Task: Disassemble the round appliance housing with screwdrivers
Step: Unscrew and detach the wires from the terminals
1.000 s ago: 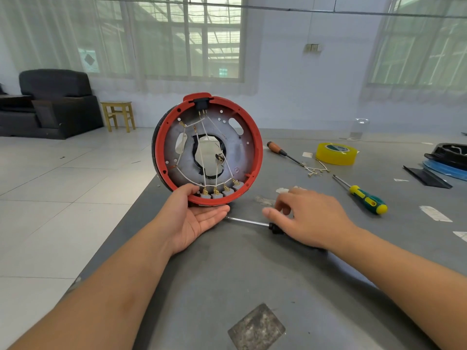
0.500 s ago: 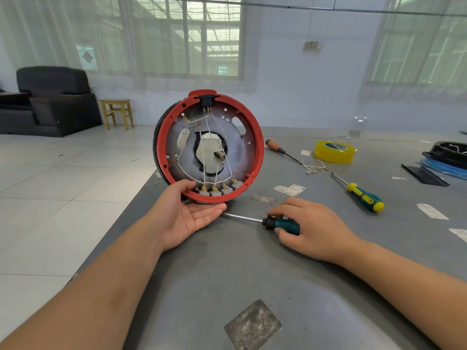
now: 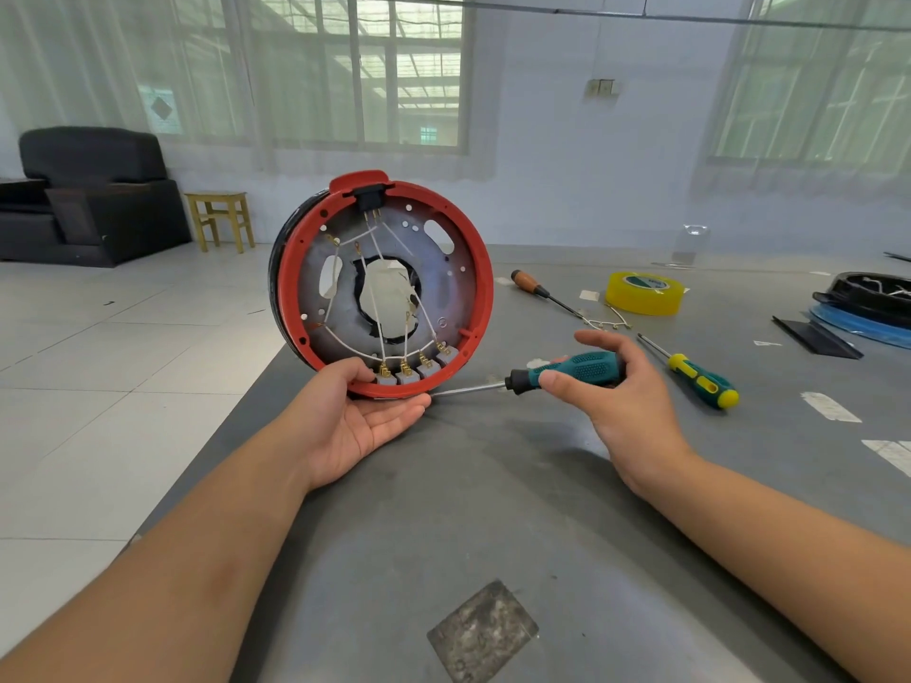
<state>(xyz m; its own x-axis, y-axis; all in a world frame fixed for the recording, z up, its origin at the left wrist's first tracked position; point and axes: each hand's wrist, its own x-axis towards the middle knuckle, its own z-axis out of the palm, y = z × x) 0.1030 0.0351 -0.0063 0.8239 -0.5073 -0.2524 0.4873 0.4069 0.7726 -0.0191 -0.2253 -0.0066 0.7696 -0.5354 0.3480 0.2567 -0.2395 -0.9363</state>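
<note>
The round appliance housing (image 3: pixel 480 268) stands on edge near the table's left side, red rim toward me, with a grey metal plate, white wires and several terminals inside. My left hand (image 3: pixel 367 416) grips its lower rim, thumb inside by the terminals, palm up under it. My right hand (image 3: pixel 611 386) holds a teal-handled screwdriver (image 3: pixel 581 369) just above the table, thumb under the handle and fingers loosely over it. Its shaft points left, with the tip at the housing's bottom edge.
On the grey table (image 3: pixel 542 510) lie a yellow-green screwdriver (image 3: pixel 700 379), a wooden-handled screwdriver (image 3: pixel 535 288), a yellow tape roll (image 3: pixel 646 293), loose wires and a black-and-blue part (image 3: pixel 867 308) at the right. A worn patch (image 3: pixel 483 628) lies near me. The table's left edge drops to the tiled floor.
My right hand has taken the teal screwdriver off the table and lifted it, turning palm-side up. The housing stays upright in my left hand.
</note>
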